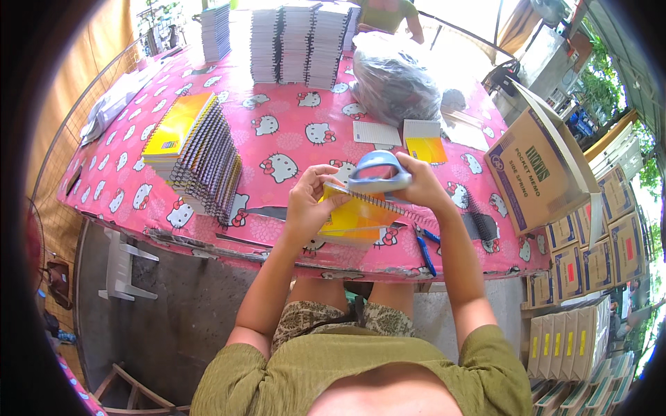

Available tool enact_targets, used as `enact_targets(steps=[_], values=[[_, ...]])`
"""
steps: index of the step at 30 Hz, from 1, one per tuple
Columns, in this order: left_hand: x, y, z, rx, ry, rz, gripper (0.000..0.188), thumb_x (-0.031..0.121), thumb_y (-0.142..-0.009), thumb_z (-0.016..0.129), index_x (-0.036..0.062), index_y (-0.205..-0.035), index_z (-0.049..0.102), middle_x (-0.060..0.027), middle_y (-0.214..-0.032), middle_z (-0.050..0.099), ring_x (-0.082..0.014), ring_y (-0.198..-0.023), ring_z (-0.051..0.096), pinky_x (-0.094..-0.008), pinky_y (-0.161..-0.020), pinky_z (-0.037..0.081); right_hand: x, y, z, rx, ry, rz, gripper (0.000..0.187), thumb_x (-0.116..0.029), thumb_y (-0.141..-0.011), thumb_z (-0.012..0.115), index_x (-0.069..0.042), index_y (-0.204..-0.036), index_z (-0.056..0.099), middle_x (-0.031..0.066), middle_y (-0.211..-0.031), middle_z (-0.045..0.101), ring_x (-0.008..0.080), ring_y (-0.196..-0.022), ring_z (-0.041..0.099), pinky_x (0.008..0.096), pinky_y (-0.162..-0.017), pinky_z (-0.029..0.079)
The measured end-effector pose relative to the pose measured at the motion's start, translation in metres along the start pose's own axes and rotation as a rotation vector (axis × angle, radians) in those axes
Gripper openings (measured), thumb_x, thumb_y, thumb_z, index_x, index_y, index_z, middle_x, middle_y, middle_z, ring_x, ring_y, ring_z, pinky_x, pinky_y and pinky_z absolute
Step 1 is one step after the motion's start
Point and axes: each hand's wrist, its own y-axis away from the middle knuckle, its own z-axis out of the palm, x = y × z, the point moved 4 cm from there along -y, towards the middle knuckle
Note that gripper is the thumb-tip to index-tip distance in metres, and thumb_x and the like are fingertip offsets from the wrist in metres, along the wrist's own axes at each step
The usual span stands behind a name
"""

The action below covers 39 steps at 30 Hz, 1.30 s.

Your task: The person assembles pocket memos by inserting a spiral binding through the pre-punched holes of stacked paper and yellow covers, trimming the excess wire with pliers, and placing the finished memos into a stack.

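My left hand (312,201) pinches the end of a small yellow-covered notebook (352,216), tilted above the near part of the table. A dark wire spiral (388,203) runs along its upper edge, its loose end reaching out past the pages to the right. My right hand (422,182) is wrapped round a blue-grey tool with a loop handle (380,182), its flat base close to the spiral; whether they touch I cannot tell. Just right of the notebook lie blue-handled pliers (425,249). Near them is a heap of dark loose spirals (480,220).
A stack of yellow spiral notebooks (191,156) stands at left, with tall stacks of bound pads (298,48) behind. Further right are a grey plastic bag (395,73), open notebooks (422,132) and a carton (541,163). Another person (388,14) is across the pink table (291,125).
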Motion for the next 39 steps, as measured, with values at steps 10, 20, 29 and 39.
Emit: enact_targets(steps=[10, 20, 29, 39], values=[[-0.020, 0.011, -0.013, 0.115, 0.196, -0.101, 0.034, -0.009, -0.080, 0.065, -0.0029, -0.114, 0.062, -0.0099, -0.096, 0.068, -0.0124, -0.087, 0.064, -0.0252, -0.077, 0.054, 0.008, -0.013, 0.007, 0.007, -0.152, 0.046, 0.037, -0.004, -0.061, 0.073, -0.001, -0.096, 0.060, 0.0090, -0.085, 0.065, 0.0131, -0.076, 0.059, 0.0285, -0.069, 0.048], [-0.015, 0.001, -0.004, 0.032, 0.247, -0.041, 0.019, -0.010, -0.078, 0.067, -0.0028, -0.095, 0.062, -0.0107, -0.099, 0.066, -0.0122, -0.083, 0.063, -0.0253, -0.074, 0.055, 0.089, 0.077, -0.026, 0.262, 0.682, 0.342, 0.050, -0.006, -0.069, 0.064, -0.001, -0.117, 0.050, 0.0207, -0.119, 0.052, 0.0388, -0.110, 0.052, 0.0443, -0.091, 0.045], [0.030, 0.042, 0.032, -0.008, -0.421, 0.527, 0.018, -0.012, -0.072, 0.071, -0.0033, -0.084, 0.062, -0.0150, -0.094, 0.066, -0.0173, -0.080, 0.065, -0.0267, -0.068, 0.056, 0.045, 0.179, 0.038, 0.252, 0.901, 0.464, 0.074, -0.049, -0.081, 0.063, 0.006, -0.126, 0.045, 0.0236, -0.129, 0.045, 0.0390, -0.119, 0.043, 0.0474, -0.099, 0.036], [0.015, 0.068, 0.037, 0.054, -0.484, 0.406, 0.020, -0.011, -0.069, 0.071, -0.0016, -0.085, 0.066, -0.0135, -0.090, 0.068, -0.0212, -0.084, 0.066, -0.0296, -0.071, 0.054, -0.075, 0.134, 0.048, 0.284, 0.230, 0.055, 0.030, -0.015, -0.081, 0.068, -0.002, -0.107, 0.059, 0.0141, -0.097, 0.058, 0.0274, -0.092, 0.059, 0.0360, -0.081, 0.047]])
